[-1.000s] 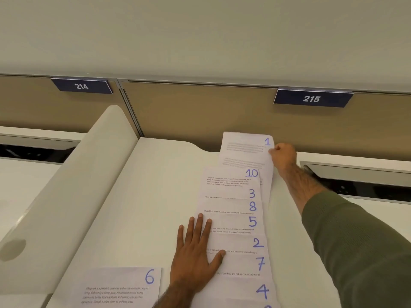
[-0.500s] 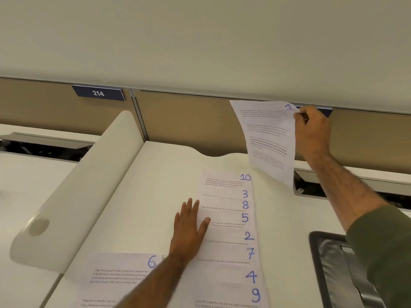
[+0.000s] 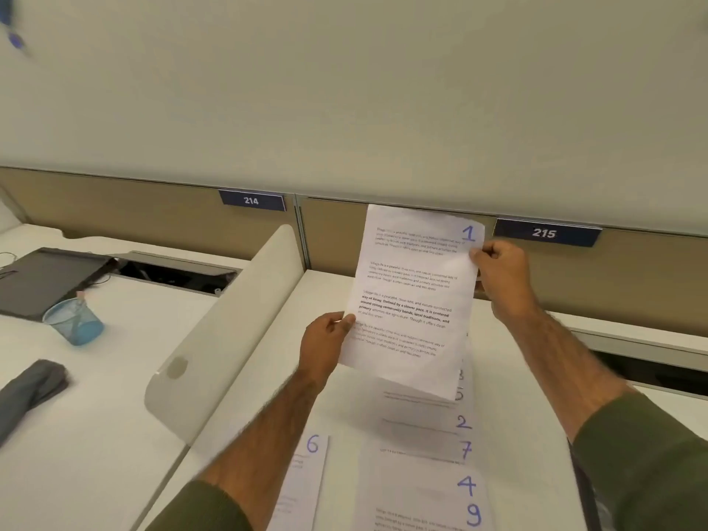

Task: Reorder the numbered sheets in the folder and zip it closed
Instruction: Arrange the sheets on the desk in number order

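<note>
The sheet marked 1 is being pinched, both grips closed on it, at its right edge by the right hand and at its left edge by the left hand, above the worktop. Below, the overlapping numbered sheets are lying in a column, sheet 6 beside them.

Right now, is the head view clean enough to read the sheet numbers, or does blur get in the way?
Head view: sheet 1, pinched by the left hand and right hand, shows its number clearly; the fanned sheets beneath are motion-smeared and shadowed, yet 2, 7, 4, 9 are legible; lighting soft, no glare.
</note>
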Tool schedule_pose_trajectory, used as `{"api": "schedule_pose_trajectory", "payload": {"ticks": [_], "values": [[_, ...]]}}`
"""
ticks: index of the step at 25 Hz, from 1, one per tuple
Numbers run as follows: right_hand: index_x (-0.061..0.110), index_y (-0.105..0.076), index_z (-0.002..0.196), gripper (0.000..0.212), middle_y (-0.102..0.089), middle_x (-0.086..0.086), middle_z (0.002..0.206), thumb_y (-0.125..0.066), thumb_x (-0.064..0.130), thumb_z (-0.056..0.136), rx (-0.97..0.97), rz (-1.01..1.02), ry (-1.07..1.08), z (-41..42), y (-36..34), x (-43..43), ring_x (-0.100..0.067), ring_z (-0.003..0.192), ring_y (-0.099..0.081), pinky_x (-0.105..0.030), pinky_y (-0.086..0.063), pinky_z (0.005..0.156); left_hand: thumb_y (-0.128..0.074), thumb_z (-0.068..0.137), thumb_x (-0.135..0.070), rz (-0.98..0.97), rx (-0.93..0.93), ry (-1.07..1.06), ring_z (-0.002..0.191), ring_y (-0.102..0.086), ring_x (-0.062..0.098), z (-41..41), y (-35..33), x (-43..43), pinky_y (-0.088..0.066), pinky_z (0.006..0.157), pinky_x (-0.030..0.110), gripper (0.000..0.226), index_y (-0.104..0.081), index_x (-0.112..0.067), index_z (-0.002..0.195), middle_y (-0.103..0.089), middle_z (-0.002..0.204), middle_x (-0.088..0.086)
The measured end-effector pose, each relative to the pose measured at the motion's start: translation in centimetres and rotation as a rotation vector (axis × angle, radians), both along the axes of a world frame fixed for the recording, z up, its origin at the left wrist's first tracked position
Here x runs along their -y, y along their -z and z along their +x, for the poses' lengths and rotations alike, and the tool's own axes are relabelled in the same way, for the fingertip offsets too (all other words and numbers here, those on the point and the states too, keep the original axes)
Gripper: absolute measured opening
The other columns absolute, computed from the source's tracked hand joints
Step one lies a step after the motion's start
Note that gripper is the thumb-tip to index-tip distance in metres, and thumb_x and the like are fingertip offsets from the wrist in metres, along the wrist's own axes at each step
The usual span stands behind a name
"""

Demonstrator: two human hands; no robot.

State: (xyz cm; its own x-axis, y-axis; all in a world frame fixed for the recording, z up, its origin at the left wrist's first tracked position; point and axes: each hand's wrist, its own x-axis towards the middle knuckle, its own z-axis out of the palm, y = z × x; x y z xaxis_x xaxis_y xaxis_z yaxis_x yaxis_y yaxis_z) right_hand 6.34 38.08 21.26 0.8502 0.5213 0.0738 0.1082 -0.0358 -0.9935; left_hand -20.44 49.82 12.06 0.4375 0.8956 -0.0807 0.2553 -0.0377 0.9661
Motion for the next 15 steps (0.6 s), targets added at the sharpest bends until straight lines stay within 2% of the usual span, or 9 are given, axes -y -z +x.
{"api": "schedule_pose_trajectory", "payload": {"ticks": [1, 3, 6, 9, 11, 13, 15], "values": [[-0.001, -0.066, 0.1, 0.011, -0.074, -0.016, 0.099, -0.061, 0.008, 0.096, -0.038, -0.004, -0.003, -0.9, 0.6, -0.7, -0.038, 0.088, -0.073, -0.052, -0.063, 0.068, -0.066, 0.097, -0.037, 0.002, -0.003, -0.009, 0.082, -0.069, 0.016, -0.7, 0.2, -0.4, -0.053, 0.075, 0.033, 0.029, -0.071, -0.008, 0.099, -0.075, 0.091, -0.003], [0.0, -0.066, 0.099, 0.01, -0.074, -0.015, 0.101, -0.061, 0.008, 0.096, -0.079, -0.019, -0.008, -2.7, 1.7, -2.5, -0.037, 0.089, -0.073, -0.042, -0.062, 0.063, -0.065, 0.097, -0.031, -0.013, -0.017, -0.043, 0.069, -0.054, 0.019, -1.8, 0.7, -1.7, -0.042, 0.062, 0.03, 0.037, -0.06, 0.002, 0.082, -0.063, 0.075, 0.004], [0.003, -0.065, 0.099, 0.008, -0.074, -0.017, 0.105, -0.061, 0.01, 0.097, -0.169, -0.026, -0.006, -4.8, 3.7, -5.7, -0.029, 0.083, -0.072, -0.038, -0.061, 0.064, -0.063, 0.098, -0.024, -0.053, -0.012, -0.105, 0.063, -0.038, 0.016, -2.8, 0.9, -4.5, -0.028, 0.055, 0.028, 0.038, -0.045, -0.011, 0.068, -0.046, 0.066, 0.0], [0.0, -0.063, 0.11, 0.019, -0.074, -0.016, 0.104, -0.066, 0.012, 0.095, -0.284, -0.099, -0.051, -8.3, 7.8, -8.4, -0.03, 0.085, -0.072, -0.039, -0.061, 0.067, -0.063, 0.098, -0.021, -0.106, -0.006, -0.154, 0.058, -0.031, 0.015, -3.9, 2.4, -8.4, -0.022, 0.051, 0.027, 0.046, -0.033, -0.019, 0.063, -0.037, 0.06, -0.005], [0.005, -0.066, 0.108, 0.017, -0.075, -0.013, 0.102, -0.067, 0.009, 0.092, -0.342, -0.191, -0.056, -11.0, 11.8, -9.5, -0.033, 0.088, -0.074, -0.044, -0.061, 0.072, -0.062, 0.098, -0.019, -0.145, -0.019, -0.184, 0.056, -0.034, 0.013, -4.5, 3.6, -10.9, -0.025, 0.046, 0.022, 0.045, -0.035, -0.018, 0.062, -0.041, 0.059, -0.006], [0.005, -0.07, 0.096, 0.011, -0.076, -0.012, 0.096, -0.067, 0.004, 0.086, -0.359, -0.269, -0.042, -13.8, 15.5, -10.6, -0.032, 0.087, -0.073, -0.049, -0.061, 0.076, -0.061, 0.098, -0.018, -0.176, -0.044, -0.201, 0.058, -0.039, 0.015, -4.7, 5.0, -13.5, -0.028, 0.048, 0.023, 0.039, -0.042, -0.014, 0.065, -0.047, 0.062, -0.003], [-0.001, -0.067, 0.082, 0.002, -0.073, -0.015, 0.086, -0.066, 0.001, 0.081, -0.318, -0.347, -0.015, -15.7, 18.0, -12.0, -0.029, 0.076, -0.068, -0.042, -0.056, 0.066, -0.059, 0.099, -0.015, -0.173, -0.093, -0.197, 0.059, -0.045, 0.016, -4.8, 6.0, -15.5, -0.032, 0.051, 0.026, 0.032, -0.05, -0.01, 0.069, -0.053, 0.067, -0.001]]}}
